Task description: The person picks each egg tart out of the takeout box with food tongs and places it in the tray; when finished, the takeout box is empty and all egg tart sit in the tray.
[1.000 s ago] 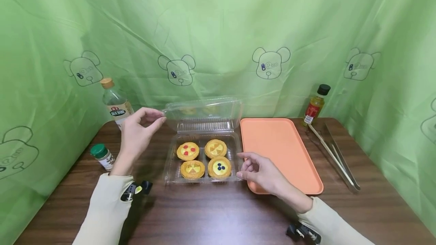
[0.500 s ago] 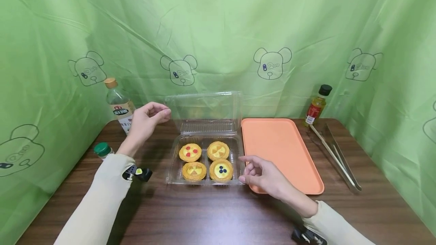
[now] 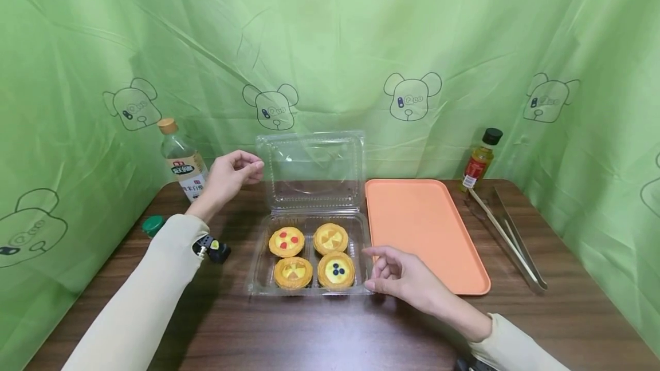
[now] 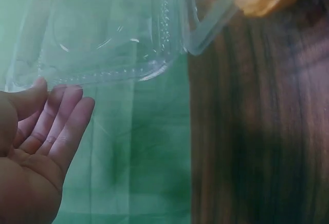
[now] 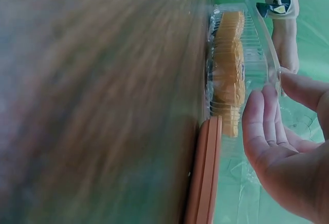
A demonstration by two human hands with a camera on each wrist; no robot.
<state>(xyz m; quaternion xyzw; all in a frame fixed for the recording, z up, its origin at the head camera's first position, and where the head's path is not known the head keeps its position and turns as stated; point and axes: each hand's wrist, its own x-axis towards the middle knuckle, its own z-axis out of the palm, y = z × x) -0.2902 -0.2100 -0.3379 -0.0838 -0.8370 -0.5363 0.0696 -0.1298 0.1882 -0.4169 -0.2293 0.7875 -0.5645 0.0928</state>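
Observation:
A clear plastic clamshell box (image 3: 261, 280) sits on the table with its lid (image 3: 313, 159) standing up at the back. Inside are egg tarts: one with red dots (image 3: 286, 241), one with dark blue berries (image 3: 336, 270), and two with pale wedge-shaped toppings (image 3: 293, 273). My left hand (image 3: 231, 175) pinches the left edge of the lid; the left wrist view has thumb and fingertips at the lid's corner (image 4: 41, 80). At the box's right side, my right hand (image 3: 407, 278) holds the rim (image 5: 272, 62) between thumb and fingers.
Right of the box lies an orange tray (image 3: 423, 228). Metal tongs (image 3: 507, 239) and an oil bottle (image 3: 478, 159) stand beyond it. On the left are a tall bottle (image 3: 183, 159) and a green-capped jar (image 3: 153, 225), partly behind my sleeve. Green cloth hangs behind the table.
The lid has swung from tilted to nearly upright, my left hand moving with it, up and rightward. The box and right hand have slid slightly toward me.

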